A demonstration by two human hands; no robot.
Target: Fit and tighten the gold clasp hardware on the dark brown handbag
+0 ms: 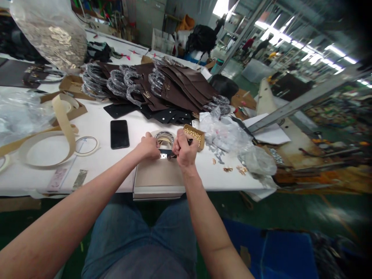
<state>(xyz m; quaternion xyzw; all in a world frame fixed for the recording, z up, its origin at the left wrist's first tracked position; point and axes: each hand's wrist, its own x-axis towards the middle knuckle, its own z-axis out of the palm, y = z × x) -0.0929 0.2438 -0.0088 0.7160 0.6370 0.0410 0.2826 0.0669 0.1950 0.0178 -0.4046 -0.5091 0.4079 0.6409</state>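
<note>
A beige panel or box lies at the table's front edge before me. Along its far edge runs a dark bag piece bearing a small silver metal plate. My left hand is closed at the left end of this dark piece, fingertips pressed on it. A plastic-wrapped curved bag handle stands out beyond the piece, between my hands. In a fist, my right hand grips a dark-handled tool, its lower end beside the metal plate. The fist hides most of the tool.
Gold studs fill a small cardboard tray by my right hand. Clear plastic bags and loose gold hardware lie to the right. A phone and tape rolls sit left. Brown bag panels with wrapped handles are piled behind.
</note>
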